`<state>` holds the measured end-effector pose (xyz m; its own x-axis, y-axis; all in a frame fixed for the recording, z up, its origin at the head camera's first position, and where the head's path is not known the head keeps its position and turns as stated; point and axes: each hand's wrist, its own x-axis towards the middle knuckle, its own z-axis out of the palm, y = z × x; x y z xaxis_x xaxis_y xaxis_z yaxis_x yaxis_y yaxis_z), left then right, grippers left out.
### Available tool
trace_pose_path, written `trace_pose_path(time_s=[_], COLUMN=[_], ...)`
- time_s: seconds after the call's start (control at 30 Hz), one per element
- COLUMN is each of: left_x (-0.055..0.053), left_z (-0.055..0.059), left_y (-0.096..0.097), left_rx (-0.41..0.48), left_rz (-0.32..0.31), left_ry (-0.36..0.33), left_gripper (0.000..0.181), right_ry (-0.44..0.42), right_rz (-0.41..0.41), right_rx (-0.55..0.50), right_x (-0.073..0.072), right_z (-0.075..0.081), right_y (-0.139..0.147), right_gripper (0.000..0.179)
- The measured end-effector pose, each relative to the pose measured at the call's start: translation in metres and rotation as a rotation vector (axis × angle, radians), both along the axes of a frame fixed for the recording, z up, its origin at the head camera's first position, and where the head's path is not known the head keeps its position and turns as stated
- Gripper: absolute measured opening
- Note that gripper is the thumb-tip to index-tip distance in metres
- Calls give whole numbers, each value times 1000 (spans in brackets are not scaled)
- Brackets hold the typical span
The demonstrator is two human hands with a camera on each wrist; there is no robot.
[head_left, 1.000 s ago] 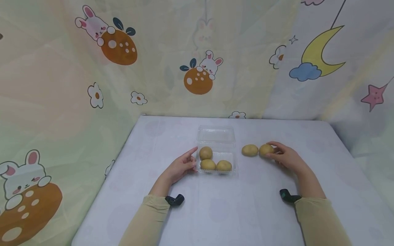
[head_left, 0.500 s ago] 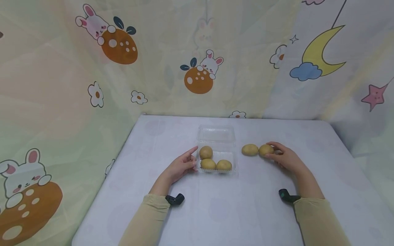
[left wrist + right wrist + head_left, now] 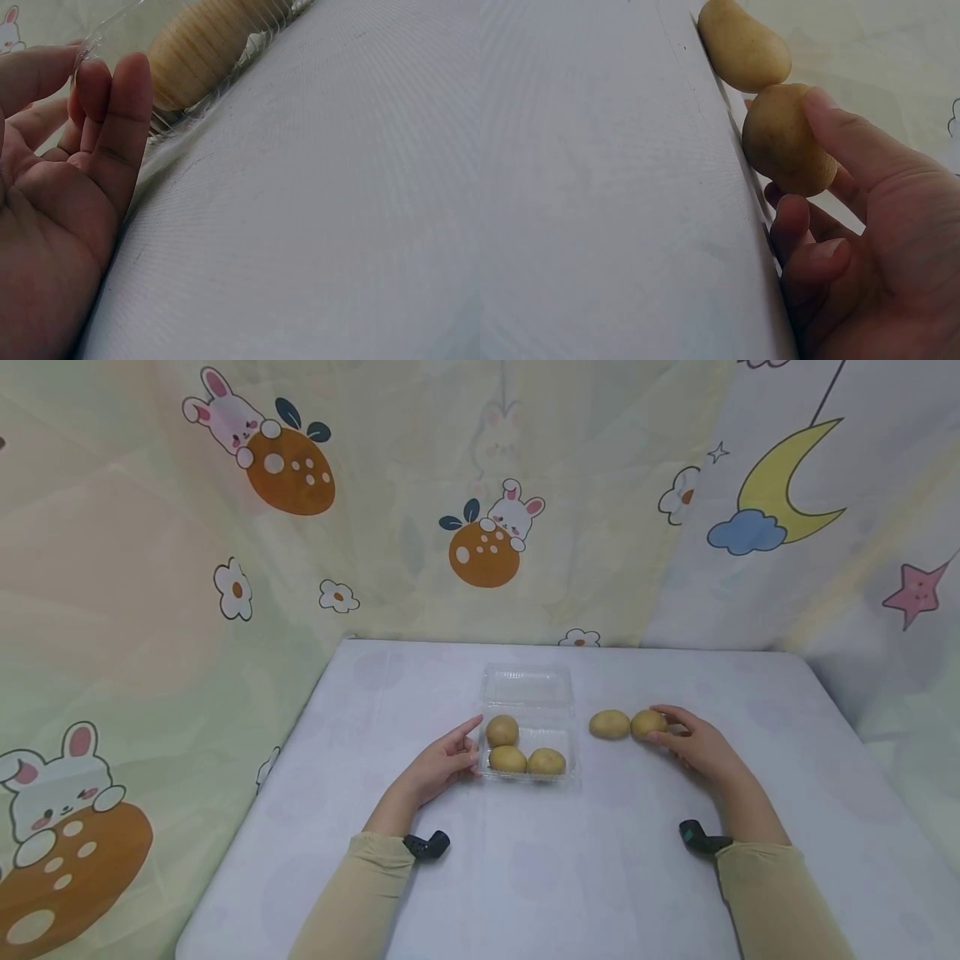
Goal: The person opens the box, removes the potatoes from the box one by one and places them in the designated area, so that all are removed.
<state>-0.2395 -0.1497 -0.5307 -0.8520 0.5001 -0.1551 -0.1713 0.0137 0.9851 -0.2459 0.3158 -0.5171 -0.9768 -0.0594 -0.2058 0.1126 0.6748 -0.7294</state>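
Note:
A clear plastic clamshell box lies with its lid folded back. Inside its base sit three potatoes: one at the back left, one at the front left and one at the front right. Against the box's left side rests my left hand, its index finger extended and fingertips at the clear wall in the left wrist view. To the right of the box, my right hand grips a potato between thumb and fingers. This potato sits end to end with another potato on its left.
A pale patterned cloth covers the table. Behind it hangs a curtain printed with rabbits, flowers and a moon. Black wrist devices, one on the left sleeve and one on the right, stick out inward over the table.

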Motion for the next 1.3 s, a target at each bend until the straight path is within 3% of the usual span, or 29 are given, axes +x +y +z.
trace_pose_path(time_s=[0.4,1.3], left_x=[-1,-1], left_z=[-1,2], left_y=[0,0], left_rx=[-14,-12], left_rz=[6,2], left_ry=[-10,-4], left_gripper=[71,71], right_ry=[-18,-11], right_rz=[-12,-10], right_rx=[-50,-18], right_x=[0,1], right_z=[-2,-2], right_y=[2,0], right_gripper=[85,82])
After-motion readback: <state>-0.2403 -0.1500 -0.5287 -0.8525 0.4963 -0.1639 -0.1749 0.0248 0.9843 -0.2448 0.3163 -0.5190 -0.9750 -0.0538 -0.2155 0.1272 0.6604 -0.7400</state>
